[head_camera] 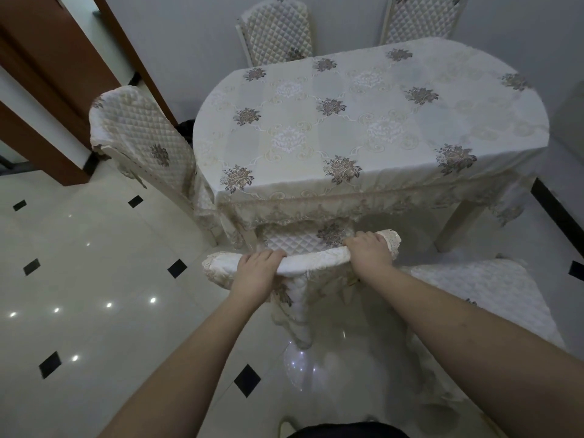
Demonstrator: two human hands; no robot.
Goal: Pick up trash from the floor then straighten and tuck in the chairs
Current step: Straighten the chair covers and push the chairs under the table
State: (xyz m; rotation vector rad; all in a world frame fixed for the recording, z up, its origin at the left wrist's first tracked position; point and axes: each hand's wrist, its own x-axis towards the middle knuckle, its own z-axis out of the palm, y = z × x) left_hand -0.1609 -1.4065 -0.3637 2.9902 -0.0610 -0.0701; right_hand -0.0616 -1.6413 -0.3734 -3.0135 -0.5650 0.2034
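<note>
Seen from above: both hands clamped on the top rail of a covered chair (pixel 311 263) at the near edge of a cloth-draped table (pixel 363 121). Left hand (pixel 256 273) wrapped over the rail towards its left end, right hand (pixel 368 251) closed over it near the right end, fingers curled down the far side. Seat already partly under the lace hem of the tablecloth, chair back slightly skewed to the table edge, right end further in. Likely step: pushing the chair home. Best done with an even push from both hands, squaring the back to the table edge first, then sliding straight in so the legs do not catch the hanging cloth or drag it off. Worth a steady grip, as the loose quilted cover may slip on the rail. Second chair (pixel 142 137) at the left end looking tucked, two more (pixel 278 30) against the far wall side. Another quilted seat (pixel 474 289) just right of the gripped chair, standing clear of the table, apparently yet to go in. No trash visible on the glossy tiled floor (pixel 94 279).
</note>
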